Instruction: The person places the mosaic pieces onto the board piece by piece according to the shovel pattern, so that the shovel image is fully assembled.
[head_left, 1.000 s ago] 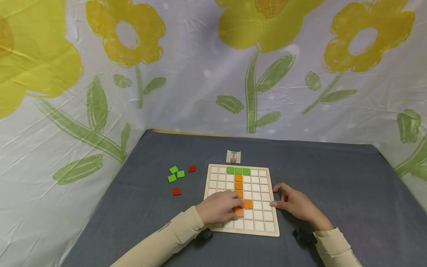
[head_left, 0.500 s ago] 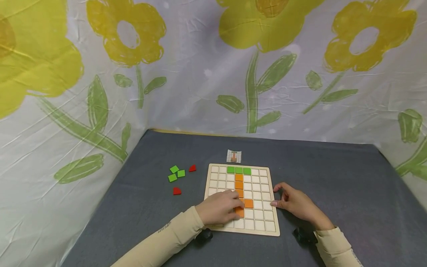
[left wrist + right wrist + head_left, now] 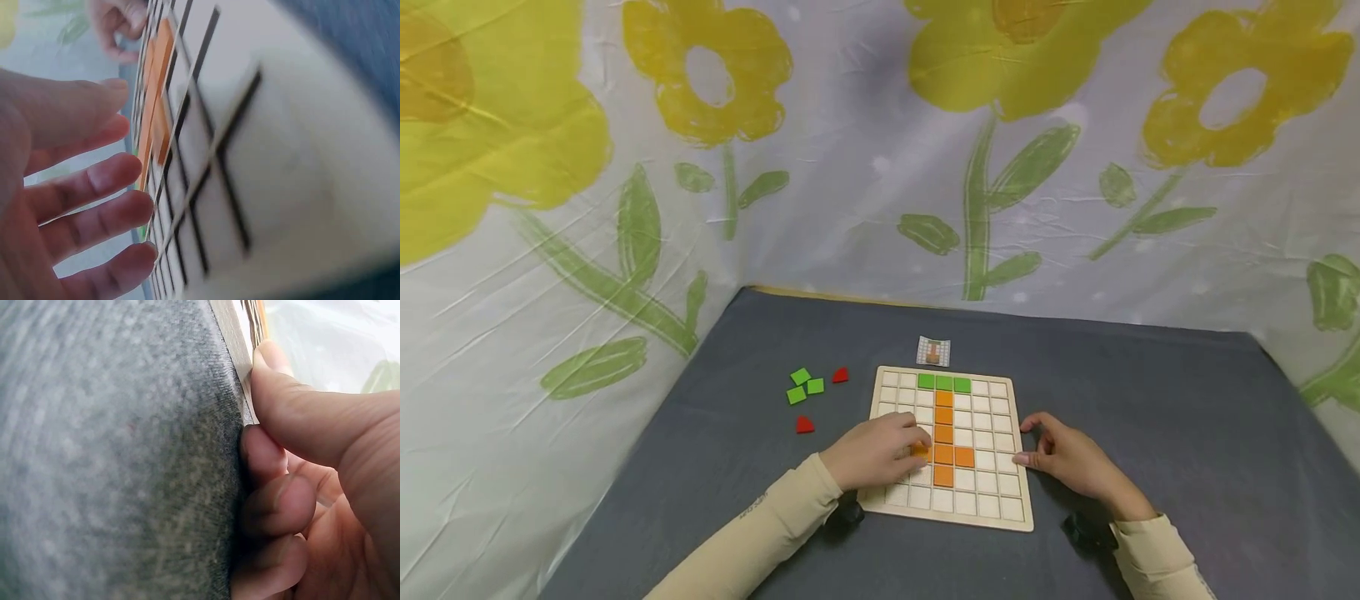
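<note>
Dark table, gridded board, card, loose tiles

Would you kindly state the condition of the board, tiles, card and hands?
Grid board: flat, partly filled.
Orange tiles: six in cells, a seventh partly hidden.
Green tiles: three in the far row, three loose.
Red tiles: two, both loose.
Printed card: print upward beyond the board.
Left hand: fingers relaxed above the board.
Right hand: thumb and curled fingers at the board's right edge.
</note>
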The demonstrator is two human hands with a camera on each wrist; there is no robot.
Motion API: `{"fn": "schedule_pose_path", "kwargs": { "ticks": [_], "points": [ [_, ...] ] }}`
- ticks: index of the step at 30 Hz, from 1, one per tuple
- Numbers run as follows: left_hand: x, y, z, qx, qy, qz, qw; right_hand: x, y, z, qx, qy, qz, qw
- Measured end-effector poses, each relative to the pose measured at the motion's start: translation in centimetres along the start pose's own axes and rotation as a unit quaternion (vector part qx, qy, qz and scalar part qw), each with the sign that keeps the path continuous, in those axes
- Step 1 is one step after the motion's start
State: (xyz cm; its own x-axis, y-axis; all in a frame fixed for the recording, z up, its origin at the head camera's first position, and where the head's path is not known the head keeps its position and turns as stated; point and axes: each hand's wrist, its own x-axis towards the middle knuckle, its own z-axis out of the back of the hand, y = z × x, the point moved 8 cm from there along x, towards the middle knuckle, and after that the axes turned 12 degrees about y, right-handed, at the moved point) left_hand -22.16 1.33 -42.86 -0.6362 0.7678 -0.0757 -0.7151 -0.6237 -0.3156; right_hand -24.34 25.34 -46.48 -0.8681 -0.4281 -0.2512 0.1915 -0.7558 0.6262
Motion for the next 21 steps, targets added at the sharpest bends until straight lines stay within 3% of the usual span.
{"fn": "schedule_pose_path", "kwargs": {
  "ticks": [3,7,10,14,17,21],
  "points": [
    [-1.0,2.0,0.9,-0.010,-0.018,0.038,0.9991,0.0,-0.2,-0.1,0.006,0.003,-0.007,1.0000],
    [-3.1,5.2,2.6,0.001,-0.073,0.095,0.9928,0.0,-0.6,-0.3,0.011,0.009,-0.015,0.9998],
    [-5.0,7.9,3.8,0.024,-0.106,0.151,0.9825,0.0,-0.6,-0.3,0.010,0.008,-0.013,0.9998],
    [-7.7,11.0,4.6,0.028,-0.117,0.223,0.9673,0.2,-0.5,-0.3,0.007,0.005,-0.012,0.9999],
    [-9.4,12.6,4.8,0.011,-0.125,0.249,0.9602,0.3,-0.5,-0.3,0.005,0.006,-0.014,0.9999],
    [-10.7,13.7,4.7,-0.003,-0.140,0.257,0.9561,0.3,-0.5,-0.2,0.003,0.011,-0.020,0.9997]
  ]
}}
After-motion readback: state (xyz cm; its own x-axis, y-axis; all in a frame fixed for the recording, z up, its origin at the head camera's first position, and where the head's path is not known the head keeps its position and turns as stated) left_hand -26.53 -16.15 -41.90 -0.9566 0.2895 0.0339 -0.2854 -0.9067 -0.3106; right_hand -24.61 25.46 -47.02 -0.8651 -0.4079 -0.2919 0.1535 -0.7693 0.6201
